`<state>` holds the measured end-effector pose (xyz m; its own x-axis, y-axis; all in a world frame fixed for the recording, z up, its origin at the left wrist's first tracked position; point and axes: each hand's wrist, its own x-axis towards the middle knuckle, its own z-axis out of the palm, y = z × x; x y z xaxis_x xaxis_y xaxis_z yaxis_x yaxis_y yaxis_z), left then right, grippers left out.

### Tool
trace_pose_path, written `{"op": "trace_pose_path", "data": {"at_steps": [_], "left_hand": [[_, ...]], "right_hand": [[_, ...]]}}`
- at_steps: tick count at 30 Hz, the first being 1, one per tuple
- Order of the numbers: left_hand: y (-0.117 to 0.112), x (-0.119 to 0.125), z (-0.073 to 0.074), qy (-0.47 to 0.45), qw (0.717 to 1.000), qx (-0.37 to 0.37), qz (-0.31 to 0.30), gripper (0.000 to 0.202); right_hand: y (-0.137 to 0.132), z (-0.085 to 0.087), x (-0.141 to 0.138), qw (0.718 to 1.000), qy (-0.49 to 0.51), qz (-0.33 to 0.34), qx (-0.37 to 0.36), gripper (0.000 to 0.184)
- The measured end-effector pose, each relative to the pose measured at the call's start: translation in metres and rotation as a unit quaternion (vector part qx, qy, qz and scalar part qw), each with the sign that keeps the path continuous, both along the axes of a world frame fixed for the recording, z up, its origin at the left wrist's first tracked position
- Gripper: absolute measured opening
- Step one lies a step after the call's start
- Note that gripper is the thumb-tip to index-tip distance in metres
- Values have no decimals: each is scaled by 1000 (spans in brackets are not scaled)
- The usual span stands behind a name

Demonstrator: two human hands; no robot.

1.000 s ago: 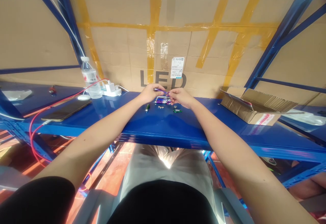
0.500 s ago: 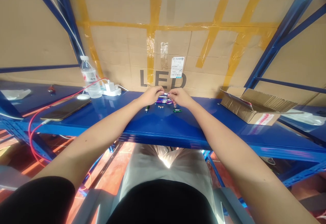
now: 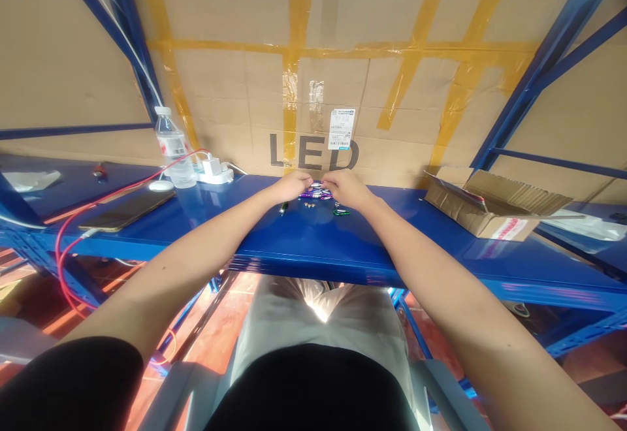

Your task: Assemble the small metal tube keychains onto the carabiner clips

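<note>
My left hand [image 3: 292, 187] and my right hand [image 3: 345, 187] meet at the back of the blue table, fingertips pinched and almost touching. Something small and shiny seems to be between them, too small to name. Right under the fingertips lies a pile of purple and silver slim metal pieces [image 3: 316, 194], partly covered by the hands. Below it sit several tiny silvery pieces [image 3: 309, 206]. A green carabiner [image 3: 341, 212] rests by my right hand, and a short dark green tube [image 3: 283, 207] lies below my left.
A large taped cardboard sheet [image 3: 235, 91] stands behind the blue table [image 3: 313, 238]. On the left are a water bottle [image 3: 175, 150], a white power strip [image 3: 215, 173] and a phone [image 3: 128, 211] with a red cable [image 3: 108, 201]. An open cardboard box [image 3: 482, 212] stands right.
My left hand has dropped slightly and its fingers lie flatter over the pile. My right hand has barely shifted. The loose pieces on the table stay where they were.
</note>
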<state>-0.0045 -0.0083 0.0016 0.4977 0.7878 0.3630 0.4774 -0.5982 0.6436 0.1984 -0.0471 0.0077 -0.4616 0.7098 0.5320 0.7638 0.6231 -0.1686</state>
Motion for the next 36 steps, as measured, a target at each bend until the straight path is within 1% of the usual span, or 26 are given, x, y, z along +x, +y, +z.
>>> {"op": "trace_pose_path", "data": {"at_steps": [1,3,8,11,14,17,20,23,27,32,36], "left_hand": [[1,0,-1,-1,1000,-10,0,37],[3,0,-4,-1,1000,-5,-6,35],[0,-1,-9,14,996,74,-56,19],[-1,-3,-7,41,992,103,-61,16],[-2,-5,-3,79,992,91,-45,20],[-3,-7,-1,111,992,49,-34,30],[-2,-8,-1,124,991,37,-32,27],[2,-8,-4,109,992,41,-49,25],[9,-9,-9,80,994,31,-75,22],[11,-11,-9,67,996,15,-60,25],[10,-15,-9,85,995,24,-49,20]], "right_hand": [[-1,1,0,1000,-3,-3,-1,27],[-2,2,0,1000,-2,-9,-5,26],[1,1,1,1000,-6,-23,-16,26],[4,-2,0,999,-23,-15,-25,29],[6,-6,-3,999,-29,0,-32,30],[7,-10,-4,999,-22,4,-49,29],[8,-13,-5,996,-21,-7,-81,27],[8,-15,-7,994,-24,-15,-101,24],[8,-15,-8,994,-16,-28,-105,24],[7,-12,-6,994,-16,-65,-89,25],[6,-9,-2,993,-9,-77,-84,26]]}}
